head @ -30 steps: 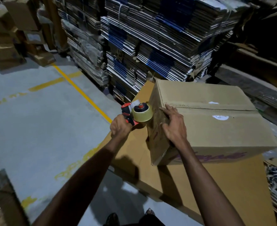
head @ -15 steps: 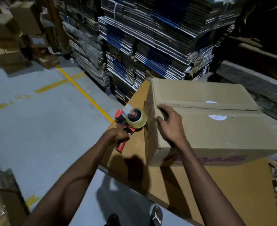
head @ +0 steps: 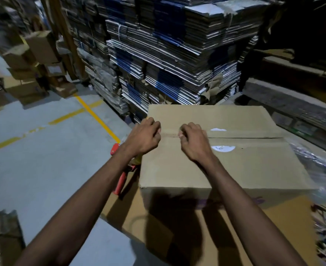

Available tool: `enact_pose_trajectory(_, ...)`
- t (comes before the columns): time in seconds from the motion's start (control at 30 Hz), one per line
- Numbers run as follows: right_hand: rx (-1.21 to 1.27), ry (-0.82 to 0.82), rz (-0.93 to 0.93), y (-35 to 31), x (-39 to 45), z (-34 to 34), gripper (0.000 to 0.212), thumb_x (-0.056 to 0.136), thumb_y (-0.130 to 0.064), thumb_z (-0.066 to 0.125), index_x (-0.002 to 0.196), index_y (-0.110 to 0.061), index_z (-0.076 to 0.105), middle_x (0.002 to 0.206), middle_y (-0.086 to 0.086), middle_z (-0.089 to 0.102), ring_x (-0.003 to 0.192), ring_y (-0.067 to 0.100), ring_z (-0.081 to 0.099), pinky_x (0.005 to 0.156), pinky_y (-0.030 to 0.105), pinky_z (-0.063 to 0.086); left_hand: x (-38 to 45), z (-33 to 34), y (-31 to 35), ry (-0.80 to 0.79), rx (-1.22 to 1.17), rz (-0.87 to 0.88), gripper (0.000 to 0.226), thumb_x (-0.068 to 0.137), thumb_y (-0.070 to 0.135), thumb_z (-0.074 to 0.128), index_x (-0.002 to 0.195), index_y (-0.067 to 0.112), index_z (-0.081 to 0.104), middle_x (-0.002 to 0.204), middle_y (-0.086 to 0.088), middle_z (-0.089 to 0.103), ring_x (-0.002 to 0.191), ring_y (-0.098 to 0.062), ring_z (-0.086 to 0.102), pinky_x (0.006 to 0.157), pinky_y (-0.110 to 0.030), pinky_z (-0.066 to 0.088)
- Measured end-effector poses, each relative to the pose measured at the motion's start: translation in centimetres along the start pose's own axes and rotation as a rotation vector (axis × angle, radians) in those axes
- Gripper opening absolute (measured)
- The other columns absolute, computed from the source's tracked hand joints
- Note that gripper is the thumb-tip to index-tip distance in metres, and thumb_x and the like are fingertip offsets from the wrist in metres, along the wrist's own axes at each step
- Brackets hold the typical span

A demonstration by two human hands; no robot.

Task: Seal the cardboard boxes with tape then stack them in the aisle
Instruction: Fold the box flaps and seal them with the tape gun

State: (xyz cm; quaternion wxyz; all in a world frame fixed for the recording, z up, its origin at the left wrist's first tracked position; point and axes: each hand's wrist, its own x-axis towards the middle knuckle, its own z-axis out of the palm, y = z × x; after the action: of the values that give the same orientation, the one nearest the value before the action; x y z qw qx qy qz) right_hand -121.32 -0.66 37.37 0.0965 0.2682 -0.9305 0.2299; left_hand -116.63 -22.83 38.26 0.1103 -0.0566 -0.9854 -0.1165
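At the near left corner of the floor [head: 43, 166] lies a scrap of crumpled cardboard [head: 3, 237]. A flat cardboard sheet [head: 235, 237] covers the floor on the right and carries the box [head: 225, 166], which sits at the sheet's far left part, its left side close to the sheet's left edge. The box's top flaps are folded down and meet in a seam [head: 244, 138] running left to right; two white stickers [head: 223, 148] lie either side of it.

Just beside the box's left side, on the sheet's left edge, is a red tape gun [head: 121, 181], handle toward the viewer, partly hidden under the left forearm; no hand touches it.

Both hands are over the left end of the seam. The left hand [head: 143, 139] is at the box's top left edge, fingers curled down onto the flap. The right hand [head: 193, 143] is just beside it, fingers curled, fingertips [head: 180, 134] at the seam. A short strip between the two hands looks like tape [head: 169, 134], yet whether either grip pinches it cannot be told.

Beyond, yellow lines [head: 93, 116] cross the floor. Behind the box rise tall stacks of flattened cartons [head: 177, 54]. At the far left stand more brown boxes [head: 41, 47].
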Motion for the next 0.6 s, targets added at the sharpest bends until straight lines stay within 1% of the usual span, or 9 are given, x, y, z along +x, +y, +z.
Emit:
enact_pose_trajectory(0.1, -0.073, 0.109, 0.177, 5.8, -0.8, -2.4, 0.017, 0.097, -0.019, 0.047, 0.1, -0.01, 0.061, 0.104, 0.012, 0.063, 0.102, 0.037, 0.055, 0.086, 0.046, 0.039, 0.5, -0.1, 1.0, -0.053, 0.024, 0.043, 0.018, 0.092, 0.031, 0.044, 0.099, 0.016, 0.051, 0.096, -0.005, 0.05, 0.092, -0.028, 0.048, 0.08, -0.046, 0.042)
enact_pose_trajectory(0.17, -0.092, 0.127, 0.248, 6.1, -0.8, -2.4, 0.015, 0.097, -0.014, 0.049, 0.101, -0.007, 0.062, 0.106, 0.016, 0.064, 0.103, 0.039, 0.056, 0.086, 0.047, 0.038, 2.0, 0.1, 3.2, -0.105, -0.002, 0.046, 0.021, 0.082, 0.031, 0.044, 0.096, 0.018, 0.05, 0.096, -0.005, 0.053, 0.094, -0.03, 0.05, 0.081, -0.047, 0.043)
enact_pose_trajectory(0.23, -0.063, 0.06, 0.207, 4.0, -0.4, -1.5, 0.014, 0.094, -0.01, 0.052, 0.103, -0.006, 0.061, 0.108, 0.017, 0.064, 0.105, 0.04, 0.056, 0.087, 0.048, 0.038, 3.5, 1.0, 6.4, -0.147, -0.076, 0.037, 0.025, 0.08, 0.036, 0.042, 0.096, 0.018, 0.05, 0.096, -0.007, 0.055, 0.094, -0.031, 0.051, 0.081, -0.046, 0.042)
enact_pose_trajectory(0.3, 0.038, -0.018, 0.093, 3.0, -0.5, -1.1, 0.013, 0.095, -0.012, 0.049, 0.101, -0.008, 0.06, 0.105, 0.014, 0.063, 0.102, 0.038, 0.055, 0.086, 0.048, 0.038, 4.7, 2.2, 8.9, -0.17, -0.12, 0.046, 0.029, 0.085, 0.041, 0.04, 0.096, 0.017, 0.051, 0.095, -0.009, 0.055, 0.092, -0.031, 0.051, 0.079, -0.045, 0.042)
enact_pose_trajectory(0.37, 0.133, -0.033, 0.043, 5.1, -1.1, -2.3, 0.017, 0.092, -0.018, 0.045, 0.095, -0.011, 0.06, 0.098, 0.011, 0.062, 0.096, 0.036, 0.055, 0.084, 0.047, 0.043, 5.4, 2.9, 9.7, -0.185, -0.126, 0.08, 0.026, 0.083, 0.042, 0.039, 0.095, 0.02, 0.048, 0.092, -0.004, 0.051, 0.089, -0.028, 0.05, 0.079, -0.044, 0.042)
enact_pose_trajectory(0.4, 0.123, -0.012, 0.056, 7.0, -1.4, -3.2, 0.018, 0.09, -0.021, 0.045, 0.094, -0.013, 0.061, 0.097, 0.009, 0.063, 0.095, 0.036, 0.055, 0.083, 0.048, 0.045, 5.5, 3.0, 9.4, -0.19, -0.13, 0.098, 0.025, 0.081, 0.04, 0.039, 0.096, 0.022, 0.048, 0.092, -0.001, 0.049, 0.088, -0.026, 0.048, 0.08, -0.044, 0.043)
enact_pose_trajectory(0.47, 0.005, 0.061, 0.148, 11.7, -2.0, -5.4, 0.014, 0.09, -0.02, 0.05, 0.094, -0.014, 0.062, 0.097, 0.01, 0.065, 0.094, 0.038, 0.057, 0.081, 0.047, 0.045, 5.8, 3.4, 8.6, -0.19, -0.146, 0.126, 0.025, 0.08, 0.04, 0.039, 0.098, 0.025, 0.049, 0.094, 0.002, 0.05, 0.088, -0.023, 0.048, 0.081, -0.044, 0.045)
enact_pose_trajectory(0.53, -0.081, 0.112, 0.29, 15.3, -2.5, -7.2, 0.006, 0.089, -0.012, 0.055, 0.092, -0.013, 0.06, 0.096, 0.012, 0.066, 0.095, 0.04, 0.057, 0.08, 0.046, 0.042, 6.4, 3.6, 8.6, -0.205, -0.139, 0.127, 0.025, 0.08, 0.039, 0.04, 0.098, 0.024, 0.049, 0.094, 0.001, 0.051, 0.09, -0.024, 0.049, 0.082, -0.044, 0.045)
enact_pose_trajectory(0.6, -0.086, 0.132, 0.337, 15.4, -2.0, -7.3, 0.003, 0.089, -0.011, 0.057, 0.088, -0.012, 0.059, 0.096, 0.013, 0.066, 0.095, 0.04, 0.056, 0.08, 0.045, 0.042, 7.5, 3.7, 10.0, -0.243, -0.126, 0.127, 0.022, 0.079, 0.035, 0.043, 0.097, 0.023, 0.049, 0.095, 0.002, 0.051, 0.091, -0.023, 0.047, 0.084, -0.044, 0.045)
